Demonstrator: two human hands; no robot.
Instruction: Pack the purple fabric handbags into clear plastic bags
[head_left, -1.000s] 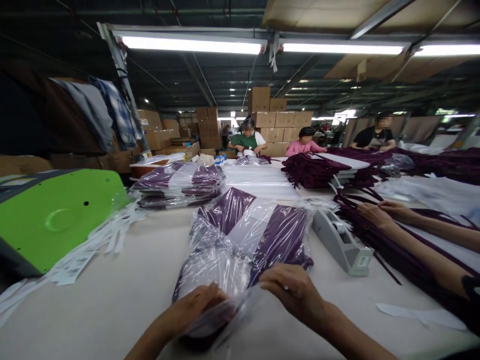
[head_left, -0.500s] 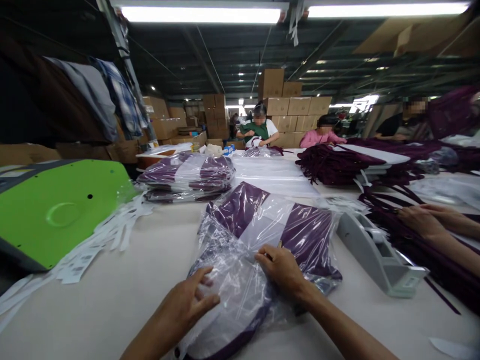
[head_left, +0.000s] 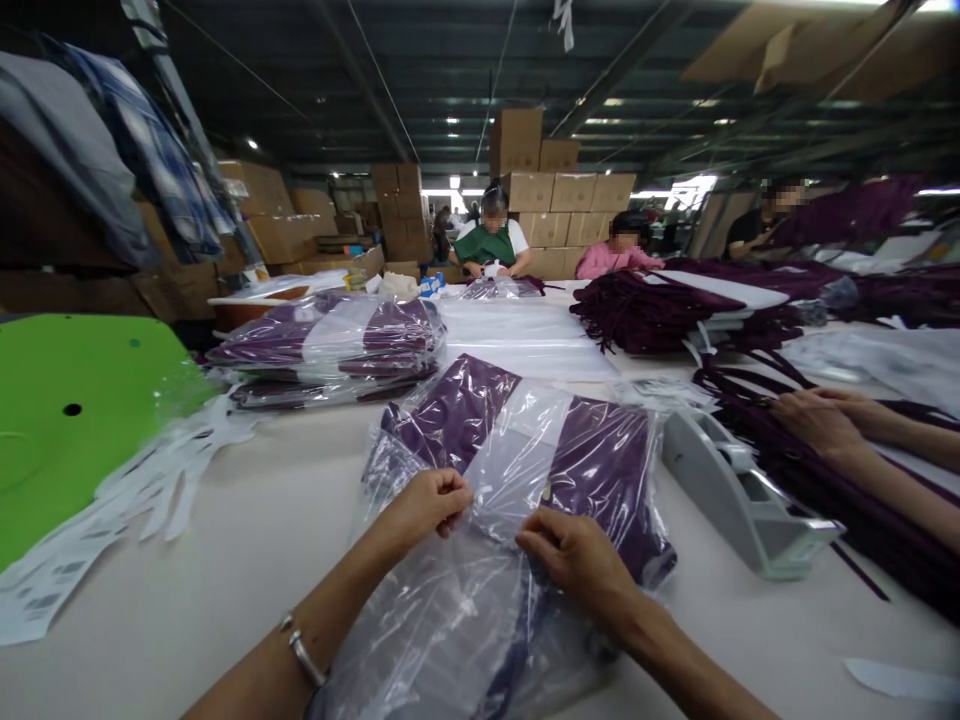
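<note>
A folded purple bag (head_left: 600, 460) with a pale band across its middle lies inside a clear plastic bag (head_left: 427, 610) on the table before me. My left hand (head_left: 431, 500) is closed in a pinch on the plastic, left of the pale band. To its right my right hand (head_left: 566, 550) also pinches the plastic, its fingertips near the lower edge of the band. Loose clear plastic spreads below both hands towards me, and a dark strap shows through it.
A grey tape dispenser (head_left: 750, 500) stands right of the packed bag. Wrapped purple bags (head_left: 330, 345) are stacked behind left. Paper labels (head_left: 112, 510) lie beside a green machine (head_left: 82, 420). A co-worker's hands (head_left: 825, 425) rest on purple fabric at right.
My left hand has moved up and right, from open fingers above the plastic to a pinch on it. My right hand stays pinched in nearly the same place. The view has shifted.
</note>
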